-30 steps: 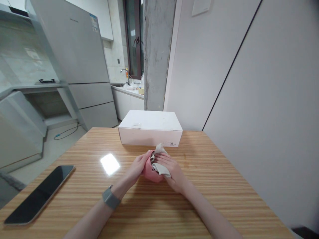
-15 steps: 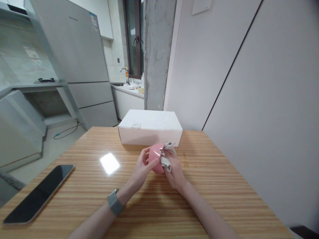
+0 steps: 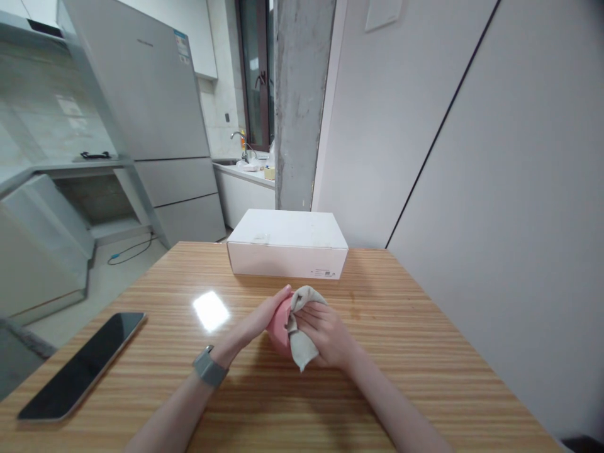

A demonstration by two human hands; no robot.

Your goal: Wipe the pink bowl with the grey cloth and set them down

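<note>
— Showing what, largest first?
— Showing a wood-grained table point(image 3: 448, 377); at 12 o'clock, a white box point(image 3: 287, 255), apparently placed out of both hands' way; between 8 and 9, a dark-screened phone point(image 3: 82, 368), likely set aside likewise.
— Held how, at the dial's centre?
— Gripped at 9 by the left hand point(image 3: 260, 316), half closed, seemingly as a brace: a pink bowl point(image 3: 279, 329), tilted mouth towards 3, probably for access. Covered there by the right hand point(image 3: 329, 330), loosely closed on a pale cloth point(image 3: 302, 347), fingertips hidden.
— And smallest?
— Worn at 8, a grey watch point(image 3: 210, 368).
</note>
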